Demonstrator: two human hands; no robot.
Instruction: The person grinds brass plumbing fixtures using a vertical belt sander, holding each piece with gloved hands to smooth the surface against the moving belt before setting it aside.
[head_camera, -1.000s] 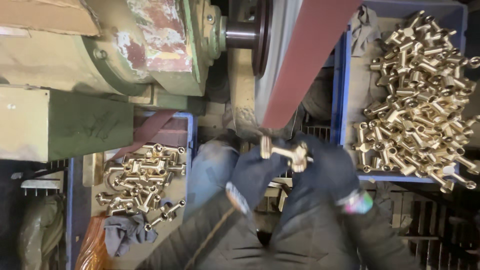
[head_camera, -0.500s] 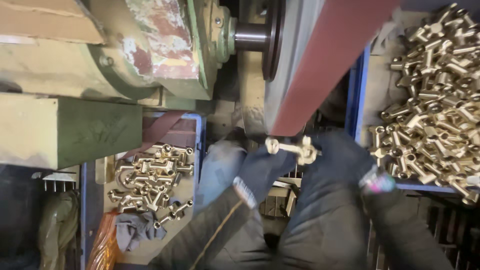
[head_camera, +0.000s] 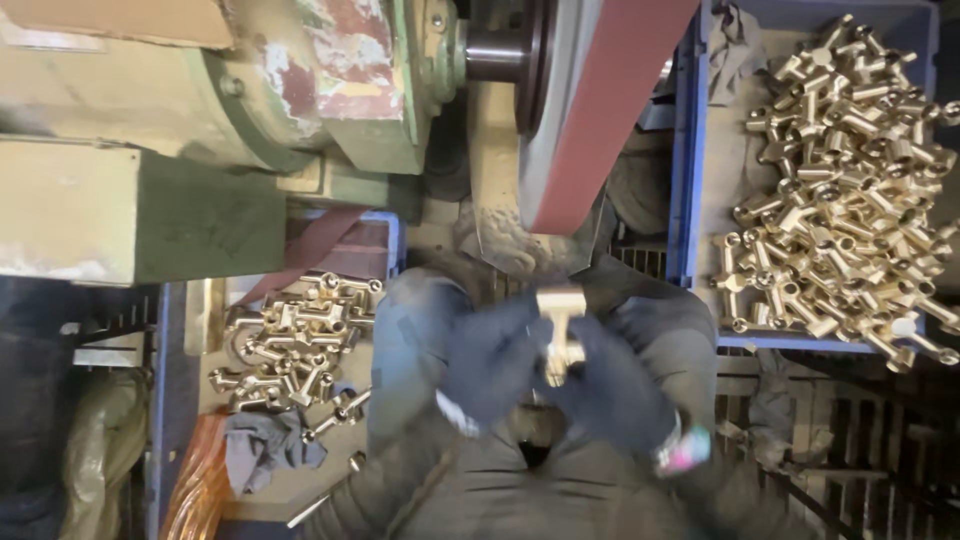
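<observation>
Across the top of the view stands a big worn green and cream grinding machine, its paint flaking, with a broad reddish-brown sanding belt running down over a wheel at centre. To the right, a blue bin holds a large heap of brass tee fittings, with a grey rag at its upper left corner. To the left, a second blue bin carries a smaller pile of brass fittings and a crumpled grey cloth. Below the belt, both gloved hands meet at centre: the left hand and the right hand, each in a dark glove, are clenched together on one brass tee fitting, held upright just under the belt's lower end. Whether it touches the belt cannot be told through the blur.
</observation>
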